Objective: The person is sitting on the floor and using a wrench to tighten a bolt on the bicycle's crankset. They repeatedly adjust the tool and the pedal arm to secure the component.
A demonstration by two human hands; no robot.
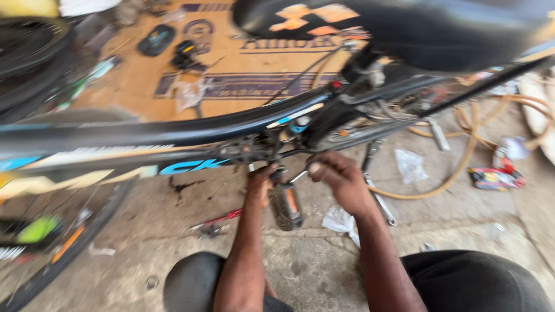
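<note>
Work in hand: fitting or loosening at the pedal, judged from both hands gathered on it below the bicycle frame.
Done so far: pedal sitting at the end of the crank, under the frame, upright with its orange reflector facing out; bicycle lying across the view with saddle at upper right of the pedal.
Left to do: cannot tell whether threads are tight or loose; picture blurred at the joint, so probably mid-job, not finished.
Left hand: wrapped narrowly against the left side of the pedal, fingers curled, thumb side up; gripping or steadying it, touching for certain.
Right hand: just right of the pedal and above it, fingers pinched close around a thin silvery tool or axle end pointing toward the pedal's top; too blurred to name the tool.
Pedal's place: between the two hands, just under the frame, above the concrete floor.
Right of the pedal: long spanner lying on the floor, crumpled plastic bag, tan hose looping well apart.
Left of the pedal: red-handled tool on the floor nearby, wheel farther off.
Beyond the frame: flattened cardboard with small black parts scattered on it.
</note>
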